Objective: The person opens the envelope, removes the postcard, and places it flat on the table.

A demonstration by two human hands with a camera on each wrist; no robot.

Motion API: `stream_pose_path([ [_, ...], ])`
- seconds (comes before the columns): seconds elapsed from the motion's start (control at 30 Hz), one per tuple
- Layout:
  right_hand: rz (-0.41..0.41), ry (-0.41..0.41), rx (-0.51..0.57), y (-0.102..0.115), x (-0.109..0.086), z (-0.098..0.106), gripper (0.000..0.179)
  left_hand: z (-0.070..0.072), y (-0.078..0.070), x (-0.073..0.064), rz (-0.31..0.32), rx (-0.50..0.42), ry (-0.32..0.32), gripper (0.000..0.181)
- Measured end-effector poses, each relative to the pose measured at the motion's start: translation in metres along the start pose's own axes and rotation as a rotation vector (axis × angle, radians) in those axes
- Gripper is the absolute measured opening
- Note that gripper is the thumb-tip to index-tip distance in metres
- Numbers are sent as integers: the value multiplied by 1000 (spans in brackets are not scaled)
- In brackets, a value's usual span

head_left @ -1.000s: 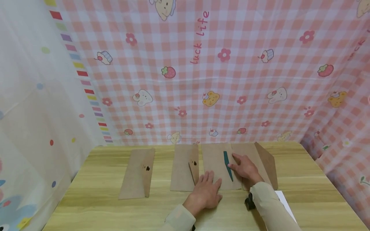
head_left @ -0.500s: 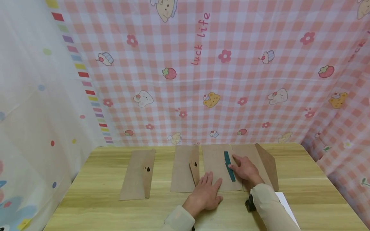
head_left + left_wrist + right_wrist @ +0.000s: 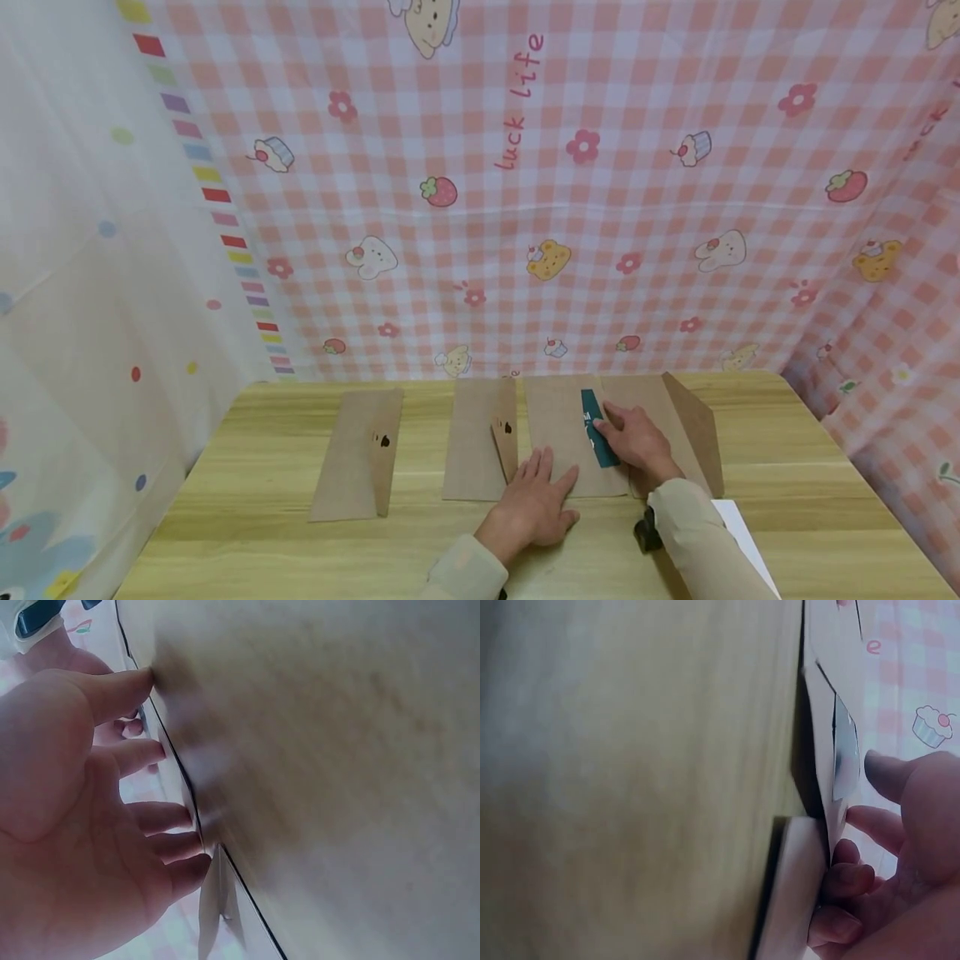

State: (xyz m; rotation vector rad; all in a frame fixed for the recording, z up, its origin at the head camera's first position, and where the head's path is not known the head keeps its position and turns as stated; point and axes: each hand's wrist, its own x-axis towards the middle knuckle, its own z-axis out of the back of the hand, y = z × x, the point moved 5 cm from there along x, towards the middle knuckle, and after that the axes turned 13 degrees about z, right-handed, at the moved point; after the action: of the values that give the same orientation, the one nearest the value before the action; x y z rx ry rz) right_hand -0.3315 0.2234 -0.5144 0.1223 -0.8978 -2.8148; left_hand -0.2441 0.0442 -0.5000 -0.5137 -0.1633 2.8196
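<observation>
A dark green tapered paper piece with white print (image 3: 600, 442) stands over a brown paper envelope (image 3: 551, 408) in the head view. My right hand (image 3: 637, 437) has its thumb against the green piece and its index finger reaching past the piece's far part. Its other fingers rest on brown paper, seen in the right wrist view beside the tilted green piece (image 3: 846, 750). My left hand (image 3: 534, 504) lies spread with its fingertips on the envelope's near edge. Close to its fingers is a second brown envelope (image 3: 472, 433) with a raised flap bearing a small black print.
Another brown envelope (image 3: 345, 458) with a raised flap lies farther left. A brown sheet (image 3: 633, 387) with a darker slanted flap (image 3: 697, 433) sits under and beyond my right hand. White paper (image 3: 738, 533) shows beside my right sleeve. A pink checked cloth (image 3: 480, 225) hangs behind the table.
The green piece has tipped, showing a broader face and its white print. My right hand has shifted only slightly at the thumb; my left hand has stayed in place.
</observation>
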Motion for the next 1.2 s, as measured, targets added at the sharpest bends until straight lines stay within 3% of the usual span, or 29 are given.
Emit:
stream_pose_path([
  [0.43, -37, 40, 119, 12, -3, 1, 64, 2, -1, 2, 24, -6, 18, 59],
  [0.6, -7, 38, 150, 16, -2, 3, 63, 2, -1, 2, 24, -7, 24, 59],
  [0.87, -74, 49, 311, 17, -4, 0, 65, 1, -2, 3, 30, -1, 29, 59],
  [1.2, -84, 39, 351, 18, -4, 3, 64, 2, -2, 3, 28, 0, 23, 59],
])
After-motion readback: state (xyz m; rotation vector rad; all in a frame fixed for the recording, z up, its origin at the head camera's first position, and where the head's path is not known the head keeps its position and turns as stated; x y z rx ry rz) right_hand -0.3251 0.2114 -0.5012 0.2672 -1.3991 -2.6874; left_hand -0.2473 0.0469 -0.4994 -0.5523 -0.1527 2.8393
